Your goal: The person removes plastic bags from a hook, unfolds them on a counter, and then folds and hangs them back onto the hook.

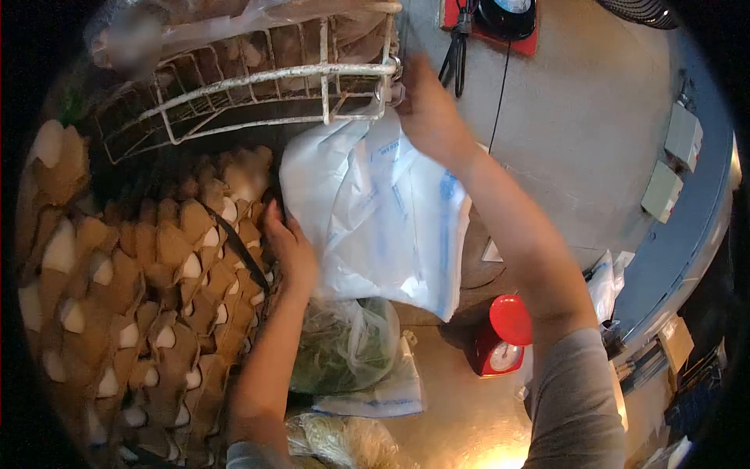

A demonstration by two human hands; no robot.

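Note:
A bundle of white plastic bags with blue print (383, 219) hangs from the corner of a white wire basket (258, 86). My right hand (426, 105) is raised to that corner, fingers closed on the top of the bags where they hang. My left hand (291, 248) rests lower, against the left edge of the bags, next to a pile of trimmed coconuts (148, 289). Its fingers look apart, holding nothing that I can see.
A red weighing scale (500, 340) stands on the floor below my right arm. Clear bags of greens (344, 352) lie under the hanging bags. Grey boxes (672, 160) sit on a ledge at right. A black cable (500, 86) runs down from a red-based device.

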